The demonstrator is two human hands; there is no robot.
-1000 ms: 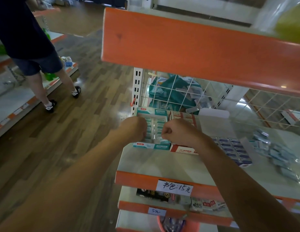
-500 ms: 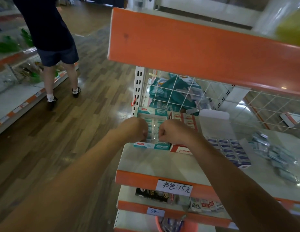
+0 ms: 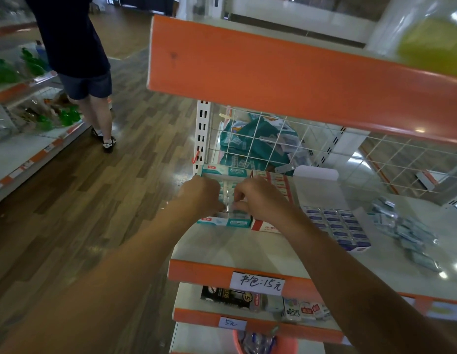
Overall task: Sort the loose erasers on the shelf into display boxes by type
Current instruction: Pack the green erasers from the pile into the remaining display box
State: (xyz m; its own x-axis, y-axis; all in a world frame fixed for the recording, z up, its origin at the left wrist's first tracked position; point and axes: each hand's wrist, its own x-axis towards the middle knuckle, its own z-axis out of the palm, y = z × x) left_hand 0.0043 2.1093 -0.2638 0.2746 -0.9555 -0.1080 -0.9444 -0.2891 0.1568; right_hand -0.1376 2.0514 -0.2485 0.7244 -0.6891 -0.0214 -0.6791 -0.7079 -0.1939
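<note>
Hands meet at the left end of the orange-edged white shelf point(image 3: 247, 249). Our left hand point(image 3: 202, 195) and right hand point(image 3: 260, 198) are both curled, pinching what looks like a small clear-wrapped eraser point(image 3: 229, 207) between them. It sits just above the front rows of the teal-and-white cardboard display box point(image 3: 223, 222), whose rows run away from us, so we judge the drop is straight down. The loose pile of silvery wrapped erasers point(image 3: 406, 233) lies well apart to the right, nearer the right hand.
</note>
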